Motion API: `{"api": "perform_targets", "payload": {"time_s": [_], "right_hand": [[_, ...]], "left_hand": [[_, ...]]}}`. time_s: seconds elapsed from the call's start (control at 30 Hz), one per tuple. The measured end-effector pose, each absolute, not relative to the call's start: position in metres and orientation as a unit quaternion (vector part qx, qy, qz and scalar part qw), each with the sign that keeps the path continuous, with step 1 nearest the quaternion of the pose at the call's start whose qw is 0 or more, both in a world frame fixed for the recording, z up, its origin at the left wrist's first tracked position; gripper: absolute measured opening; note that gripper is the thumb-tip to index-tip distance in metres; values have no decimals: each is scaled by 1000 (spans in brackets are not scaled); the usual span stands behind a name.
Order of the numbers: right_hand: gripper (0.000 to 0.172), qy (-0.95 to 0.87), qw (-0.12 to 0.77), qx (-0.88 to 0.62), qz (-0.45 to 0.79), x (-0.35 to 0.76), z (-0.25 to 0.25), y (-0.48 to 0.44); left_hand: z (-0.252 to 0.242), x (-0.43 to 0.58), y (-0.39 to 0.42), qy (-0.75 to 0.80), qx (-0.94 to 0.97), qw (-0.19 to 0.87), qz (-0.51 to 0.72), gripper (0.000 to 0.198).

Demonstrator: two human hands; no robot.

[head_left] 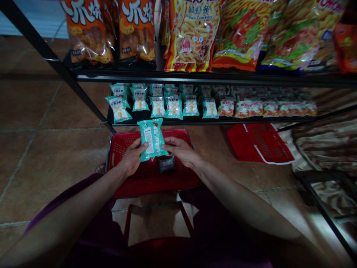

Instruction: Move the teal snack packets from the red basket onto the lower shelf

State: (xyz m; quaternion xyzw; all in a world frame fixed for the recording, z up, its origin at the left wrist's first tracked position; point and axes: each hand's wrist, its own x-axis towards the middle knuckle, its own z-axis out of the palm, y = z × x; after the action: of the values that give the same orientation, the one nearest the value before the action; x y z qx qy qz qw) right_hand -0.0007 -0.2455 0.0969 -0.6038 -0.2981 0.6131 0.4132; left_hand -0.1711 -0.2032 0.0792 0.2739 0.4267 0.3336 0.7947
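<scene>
Both hands hold up a teal snack bag (153, 139), its printed back facing me. My left hand (134, 156) pinches the left side, thumb on the front; my right hand (180, 149) grips the right side the same way. Beneath the bag stands a red shopping basket (128, 184). Inside it lies a small dark packet (167, 164), just below my right hand. Similar teal snack bags (173, 105) stand in rows on the lower shelf beyond.
Above hangs an upper shelf (178, 76) with large bags, among them prawn crackers (192, 37). White and orange packets (249, 107) fill the lower shelf's right. A second red basket (258, 143) is on the floor at right. Dark shelf posts (71, 80) frame the rack.
</scene>
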Motion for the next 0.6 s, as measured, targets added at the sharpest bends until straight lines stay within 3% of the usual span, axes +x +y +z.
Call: {"api": "perform_targets", "payload": {"time_s": [0.23, 0.6], "right_hand": [[16, -290, 443, -601, 599, -2, 97, -243], [21, -325, 443, -597, 584, 3, 93, -241]], "left_hand": [[84, -173, -202, 393, 279, 809, 335, 54], [86, -175, -197, 399, 270, 817, 317, 47]]}}
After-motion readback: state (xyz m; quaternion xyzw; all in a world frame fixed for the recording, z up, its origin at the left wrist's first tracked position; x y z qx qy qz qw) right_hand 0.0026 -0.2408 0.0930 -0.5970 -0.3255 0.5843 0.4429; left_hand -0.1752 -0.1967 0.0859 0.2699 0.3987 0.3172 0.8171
